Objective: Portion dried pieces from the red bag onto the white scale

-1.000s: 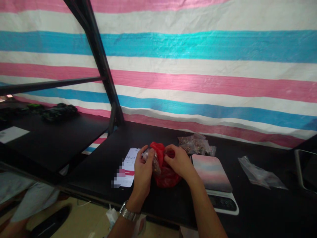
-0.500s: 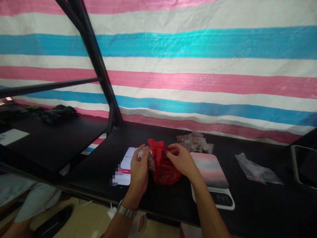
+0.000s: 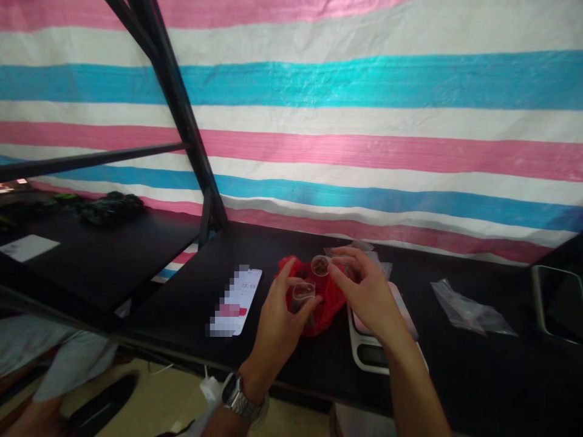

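My left hand (image 3: 279, 312) is closed on a small clear plastic bag (image 3: 304, 292), its mouth held open above the red plastic bag (image 3: 334, 303). In my right hand (image 3: 367, 288) is a small clear round cup (image 3: 320, 265) with brown bits in it, pinched between thumb and fingers. The cup is above the far side of the red bag, just beyond the clear bag and apart from it. Partly under my right forearm lies a white kitchen scale (image 3: 362, 364) with a pinkish plate (image 3: 405, 312).
A lit phone (image 3: 241, 303) showing a timer lies to the left. Filled zip bags (image 3: 386, 267) are behind my right hand. Flat clear zip bags (image 3: 473, 312) and a dark-screened device (image 3: 558, 303) lie to the right. A black frame post (image 3: 182, 115) stands at the back left.
My right hand has come up out of the red bag with the cup of brown bits. My left hand has moved right, bringing the clear bag over the red bag with its mouth open.
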Tool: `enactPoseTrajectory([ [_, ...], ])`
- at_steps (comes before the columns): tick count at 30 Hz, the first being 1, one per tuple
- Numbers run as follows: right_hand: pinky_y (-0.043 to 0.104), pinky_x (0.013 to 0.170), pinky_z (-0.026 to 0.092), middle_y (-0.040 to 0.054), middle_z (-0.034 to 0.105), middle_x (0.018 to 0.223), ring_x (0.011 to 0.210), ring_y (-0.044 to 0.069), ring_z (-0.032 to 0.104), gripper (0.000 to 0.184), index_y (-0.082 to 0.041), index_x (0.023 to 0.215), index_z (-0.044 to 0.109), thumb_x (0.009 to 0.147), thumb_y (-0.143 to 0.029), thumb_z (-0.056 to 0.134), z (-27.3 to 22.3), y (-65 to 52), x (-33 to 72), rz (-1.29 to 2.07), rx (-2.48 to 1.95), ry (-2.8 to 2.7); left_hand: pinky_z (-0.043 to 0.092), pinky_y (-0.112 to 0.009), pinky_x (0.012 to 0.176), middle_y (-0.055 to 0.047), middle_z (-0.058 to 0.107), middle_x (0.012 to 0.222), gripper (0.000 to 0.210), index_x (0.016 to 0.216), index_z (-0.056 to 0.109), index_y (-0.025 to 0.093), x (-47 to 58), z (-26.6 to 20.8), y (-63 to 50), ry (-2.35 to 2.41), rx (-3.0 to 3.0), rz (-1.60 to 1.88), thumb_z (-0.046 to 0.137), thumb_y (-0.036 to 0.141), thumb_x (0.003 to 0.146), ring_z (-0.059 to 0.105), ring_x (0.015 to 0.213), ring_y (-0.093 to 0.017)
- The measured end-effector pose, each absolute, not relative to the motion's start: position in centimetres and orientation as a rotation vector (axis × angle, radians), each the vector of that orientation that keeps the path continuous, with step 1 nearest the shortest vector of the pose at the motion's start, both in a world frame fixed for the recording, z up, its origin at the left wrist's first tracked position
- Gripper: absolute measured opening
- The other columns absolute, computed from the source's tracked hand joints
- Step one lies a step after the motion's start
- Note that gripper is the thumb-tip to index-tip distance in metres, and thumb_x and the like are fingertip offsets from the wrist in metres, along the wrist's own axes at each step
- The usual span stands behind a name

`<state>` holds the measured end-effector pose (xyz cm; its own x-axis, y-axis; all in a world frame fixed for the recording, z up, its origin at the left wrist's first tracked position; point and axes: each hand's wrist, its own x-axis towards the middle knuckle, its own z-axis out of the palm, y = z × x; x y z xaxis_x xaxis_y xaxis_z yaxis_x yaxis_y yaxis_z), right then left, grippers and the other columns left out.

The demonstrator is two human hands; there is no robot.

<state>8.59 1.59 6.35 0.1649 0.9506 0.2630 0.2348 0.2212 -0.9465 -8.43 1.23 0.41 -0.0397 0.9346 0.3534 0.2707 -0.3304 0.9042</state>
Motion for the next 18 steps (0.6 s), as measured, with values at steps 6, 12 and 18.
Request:
enactPoseTrajectory([
  [6,0.045,0.106,0.052,0.0047,0.079,0.120,0.115,0.026,0.069,0.040,-0.026,0.124,0.070,0.085,-0.019,0.071,7.4,0.2,7.7,0.497,-1.295,-1.620,0.056,-0.040,0.096,-0.005,0.077,0.111,0.075,0.153,0.049,0.026,-7.8,0.2,1.5,1.254,1.527,1.389,0.078,0.035,0.085,0.075,0.104,-0.024],
  [12,0.041,0.105,0.053,0.0048,0.076,0.122,0.116,0.024,0.067,0.038,-0.029,0.127,0.072,0.091,-0.015,0.071,7.1,0.1,7.7,0.390,-1.274,-1.797,0.057,-0.037,0.094,-0.006,0.077,0.117,0.076,0.157,0.044,0.027,-7.9,-0.6,1.8,1.239,1.548,1.363,0.074,0.029,0.087,0.076,0.104,-0.023],
  [18,0.038,0.100,0.055,0.0044,0.076,0.122,0.111,0.023,0.069,0.035,-0.030,0.126,0.073,0.092,-0.020,0.075,7.3,-0.1,7.7,0.357,-1.248,-1.769,0.058,-0.036,0.093,-0.005,0.077,0.113,0.075,0.156,0.046,0.026,-8.2,-0.8,2.0,1.236,1.560,1.389,0.076,0.029,0.087,0.076,0.101,-0.022],
])
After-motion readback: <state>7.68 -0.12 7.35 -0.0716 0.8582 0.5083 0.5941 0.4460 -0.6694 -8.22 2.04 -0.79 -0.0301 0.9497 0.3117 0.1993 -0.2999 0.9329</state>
